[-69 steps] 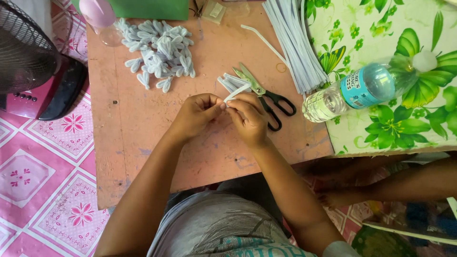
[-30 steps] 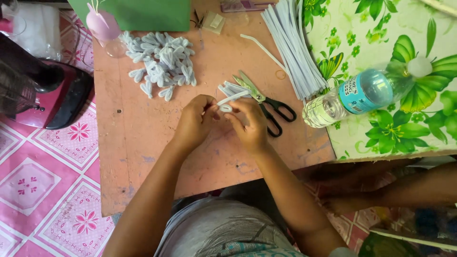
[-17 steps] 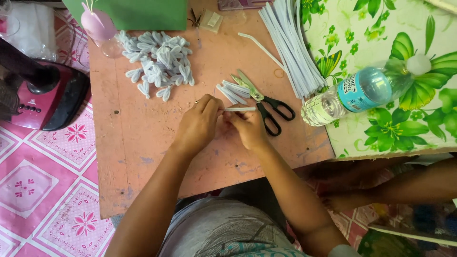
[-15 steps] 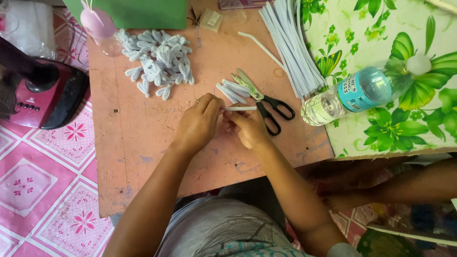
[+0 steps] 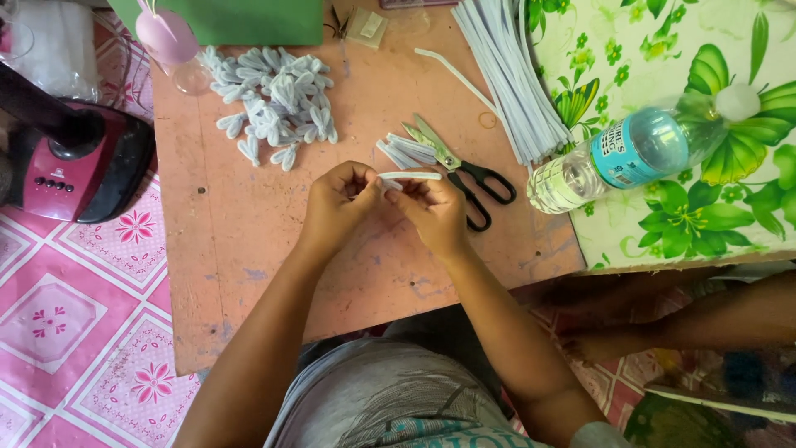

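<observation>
Over a low pink table [image 5: 249,249], my left hand [image 5: 336,199] and my right hand [image 5: 431,211] meet and together pinch a short white fuzzy stem [image 5: 412,176], which lies level between the fingertips. Just beyond the hands lie a few cut white stem pieces [image 5: 402,152] and black-handled scissors [image 5: 468,170]. A heap of several folded white stem loops [image 5: 274,104] sits at the far left of the table.
A bundle of long white stems [image 5: 506,75] lies at the far right, beside a plastic water bottle [image 5: 622,153] lying on a green floral cloth [image 5: 705,207]. A green sheet [image 5: 240,17], a pink cup [image 5: 166,37] and a pink fan base [image 5: 75,166] stand at the left. Another person's arm [image 5: 705,319] rests at the right.
The short stem, earlier tilted between my fingers, now lies level and stretched out to the right. My hands stayed in about the same spot; the camera shifted slightly.
</observation>
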